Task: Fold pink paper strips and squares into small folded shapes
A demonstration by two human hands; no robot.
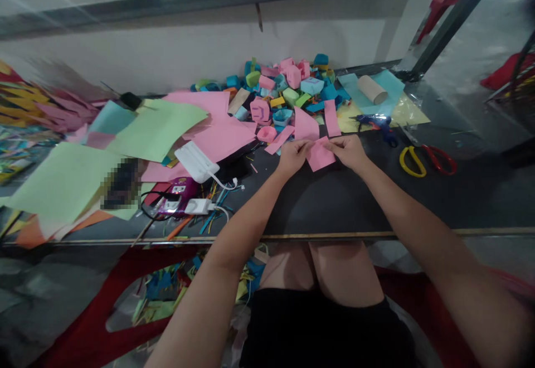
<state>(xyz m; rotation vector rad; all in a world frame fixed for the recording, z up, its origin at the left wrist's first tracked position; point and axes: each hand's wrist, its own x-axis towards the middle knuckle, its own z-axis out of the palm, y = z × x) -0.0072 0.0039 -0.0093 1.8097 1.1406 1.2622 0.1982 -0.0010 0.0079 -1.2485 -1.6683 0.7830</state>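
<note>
A small piece of pink paper is held up between my two hands above the dark tabletop. My left hand pinches its left upper edge, and my right hand grips the opposite edge with thumb and fingers. Just beyond lie a larger pink piece and a pink strip. Another pink strip rests slantwise near my left fingers. Behind these is a heap of small folded paper shapes in pink, blue, green and orange.
To the right lie scissors with yellow and red handles and a blue glue gun. A cardboard tube sits on blue paper. Green sheets, a white power bank and a purple power strip occupy the left.
</note>
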